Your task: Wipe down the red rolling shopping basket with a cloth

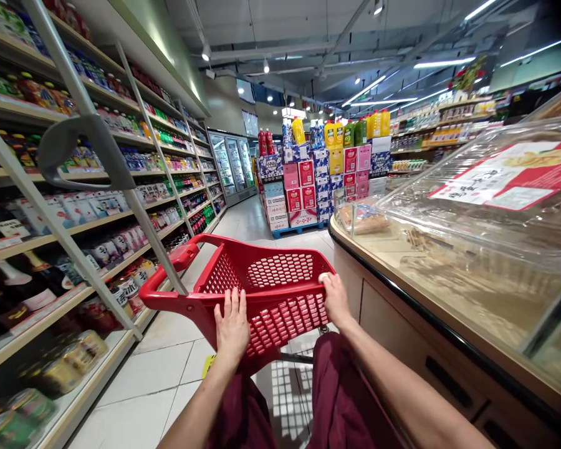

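A red plastic shopping basket (pixel 280 271) with slotted walls stands on the tiled floor, just in front of my knees. My left hand (pixel 232 324) lies flat against its near side, fingers stretched up to the rim. At the right corner, my right hand (pixel 335 300) has its fingers curled over the rim. No goods show in the visible part of the basket's inside; its bottom is hidden by the near wall. A grey handle (pixel 86 153) on a metal pole rises at the basket's left end.
Shelves of bottles and cans (pixel 135 137) line the left side. At right stands a counter (pixel 402 280) with clear packs (pixel 490 181). Stacked drink boxes (pixel 308 181) sit on a blue pallet (pixel 299 229) ahead. Glass-door coolers (pixel 231 162) stand farther back.
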